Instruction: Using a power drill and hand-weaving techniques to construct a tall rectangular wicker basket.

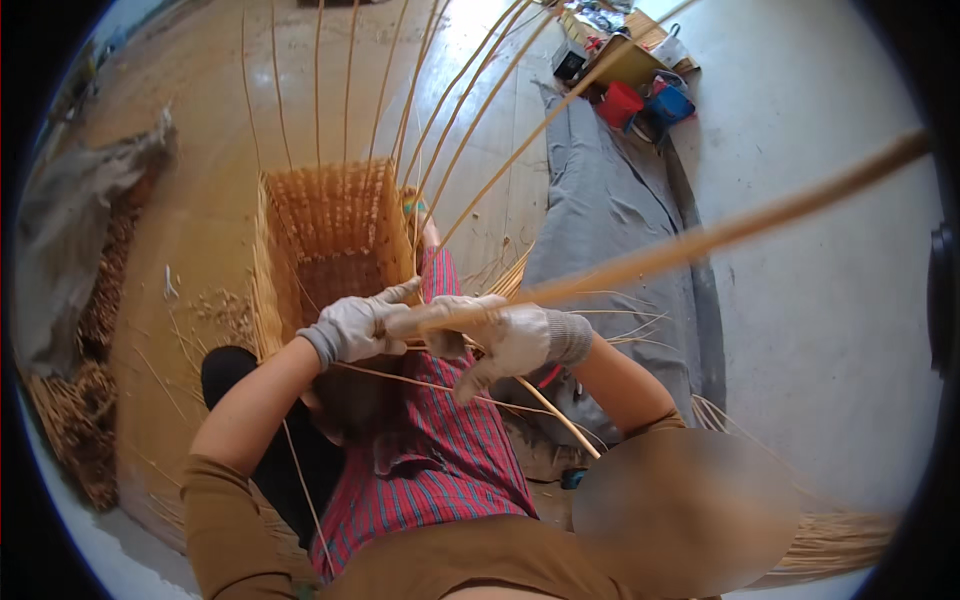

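A tall, open wicker basket (325,275) stands in front of me, tilted so its inside shows. Long upright rods rise from its far and right rims. My left hand (360,327), in a whitish work glove, is at the basket's near right corner, index finger pointing away and the other fingers bent; what they grip is hidden. Beside it, my right hand (512,340), also gloved, has its fingertips by the left hand. A thick wicker rod (690,240) runs from the right fingers toward the upper right, blurred near the camera. Thinner rods (440,385) pass beneath both hands.
A striped red cloth (455,455) covers my lap. Dark grey fabric (600,215) lies on the floor to the right, with a red container (620,103) and a blue container (670,103) behind it. Grey sheeting (80,240) lies at left. Loose rods (840,543) lie lower right.
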The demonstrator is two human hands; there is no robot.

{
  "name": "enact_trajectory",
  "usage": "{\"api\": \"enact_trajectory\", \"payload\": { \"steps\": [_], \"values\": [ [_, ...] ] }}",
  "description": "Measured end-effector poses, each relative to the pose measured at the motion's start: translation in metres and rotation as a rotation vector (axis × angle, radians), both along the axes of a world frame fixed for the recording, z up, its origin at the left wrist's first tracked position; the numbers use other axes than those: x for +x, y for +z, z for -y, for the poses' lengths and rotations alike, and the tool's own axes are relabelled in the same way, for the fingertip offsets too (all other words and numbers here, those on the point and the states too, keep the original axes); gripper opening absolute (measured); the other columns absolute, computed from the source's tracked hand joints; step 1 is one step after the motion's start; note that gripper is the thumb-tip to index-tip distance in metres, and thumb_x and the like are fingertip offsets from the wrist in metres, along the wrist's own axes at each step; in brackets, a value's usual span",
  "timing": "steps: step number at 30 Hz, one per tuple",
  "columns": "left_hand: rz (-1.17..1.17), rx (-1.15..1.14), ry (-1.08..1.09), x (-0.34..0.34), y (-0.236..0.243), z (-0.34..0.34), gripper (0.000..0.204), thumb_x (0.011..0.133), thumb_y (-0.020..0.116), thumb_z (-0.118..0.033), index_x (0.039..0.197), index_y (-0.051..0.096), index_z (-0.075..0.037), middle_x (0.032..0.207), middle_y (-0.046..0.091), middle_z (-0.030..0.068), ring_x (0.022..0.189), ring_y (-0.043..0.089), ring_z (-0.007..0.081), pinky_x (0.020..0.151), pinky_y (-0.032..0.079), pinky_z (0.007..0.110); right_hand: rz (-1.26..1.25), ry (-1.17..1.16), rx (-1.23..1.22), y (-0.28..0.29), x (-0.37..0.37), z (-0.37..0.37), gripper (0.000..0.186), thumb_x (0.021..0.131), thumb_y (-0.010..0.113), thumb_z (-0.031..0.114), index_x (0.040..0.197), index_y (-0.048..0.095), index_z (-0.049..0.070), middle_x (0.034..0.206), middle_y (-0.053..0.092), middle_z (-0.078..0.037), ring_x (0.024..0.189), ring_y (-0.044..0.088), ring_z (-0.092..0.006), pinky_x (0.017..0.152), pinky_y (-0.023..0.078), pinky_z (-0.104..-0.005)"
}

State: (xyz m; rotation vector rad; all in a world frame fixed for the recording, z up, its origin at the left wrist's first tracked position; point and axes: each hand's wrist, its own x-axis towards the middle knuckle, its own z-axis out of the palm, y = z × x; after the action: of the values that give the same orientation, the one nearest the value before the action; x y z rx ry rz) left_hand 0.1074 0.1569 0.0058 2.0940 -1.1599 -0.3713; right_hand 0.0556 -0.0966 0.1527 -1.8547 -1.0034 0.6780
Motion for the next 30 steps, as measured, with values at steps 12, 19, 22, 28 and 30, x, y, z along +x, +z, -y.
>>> {"api": "enact_trajectory", "payload": {
  "steps": [12, 19, 22, 28, 30],
  "values": [
    [-0.331, -0.127, 0.007, -0.004, 0.014, 0.003, 0.048, 0.071, 0.087, -0.013, 0.115, 0.069, -0.007, 0.156, 0.037, 0.0140, 0.138, 0.045, 0.0240, 0.105, 0.046, 0.032, -0.571, -0.718, 0.609, -0.138, 0.028, 0.076, 0.009, 0.089, 0.072, 0.010, 0.087, 0.065, 0.004, 0.080, 0.066, -0.002, 0.077, 0.064, -0.0162, 0.080, 0.053, -0.0301],
    [-0.114, 0.060, 0.044, -0.009, 0.023, 0.007, 0.068, 0.066, 0.087, -0.025, 0.130, 0.062, -0.025, 0.156, 0.037, 0.0062, 0.124, 0.057, 0.0279, 0.097, 0.053, 0.033, -0.721, -0.867, 0.481, -0.184, 0.011, 0.105, 0.009, 0.085, 0.076, 0.004, 0.090, 0.068, 0.003, 0.085, 0.069, -0.004, 0.084, 0.067, -0.0145, 0.081, 0.056, -0.0304],
    [-0.098, 0.059, 0.048, -0.009, 0.025, 0.008, 0.070, 0.067, 0.087, -0.023, 0.131, 0.061, -0.027, 0.155, 0.038, 0.0050, 0.123, 0.058, 0.0270, 0.097, 0.053, 0.034, -0.733, -0.880, 0.399, -0.178, 0.014, 0.098, 0.010, 0.085, 0.076, 0.004, 0.090, 0.068, 0.004, 0.086, 0.070, -0.004, 0.086, 0.068, -0.0148, 0.081, 0.056, -0.0302],
    [-0.128, 0.038, 0.048, -0.007, 0.027, 0.009, 0.065, 0.067, 0.087, -0.022, 0.128, 0.064, -0.027, 0.155, 0.038, 0.0057, 0.123, 0.059, 0.0271, 0.098, 0.053, 0.034, -0.498, -0.902, -0.002, -0.138, 0.032, 0.084, 0.010, 0.084, 0.077, 0.005, 0.088, 0.067, 0.004, 0.090, 0.071, -0.003, 0.086, 0.068, -0.0117, 0.081, 0.056, -0.0283],
    [-0.085, 0.016, 0.037, -0.008, 0.029, 0.010, 0.064, 0.067, 0.087, -0.020, 0.127, 0.065, -0.028, 0.153, 0.041, 0.0050, 0.121, 0.060, 0.0268, 0.097, 0.053, 0.034, 0.026, -0.643, 0.218, -0.113, 0.041, 0.070, 0.022, 0.075, 0.077, 0.001, 0.095, 0.071, 0.008, 0.105, 0.070, -0.007, 0.097, 0.066, -0.0184, 0.088, 0.054, -0.0343]
  ]
}}
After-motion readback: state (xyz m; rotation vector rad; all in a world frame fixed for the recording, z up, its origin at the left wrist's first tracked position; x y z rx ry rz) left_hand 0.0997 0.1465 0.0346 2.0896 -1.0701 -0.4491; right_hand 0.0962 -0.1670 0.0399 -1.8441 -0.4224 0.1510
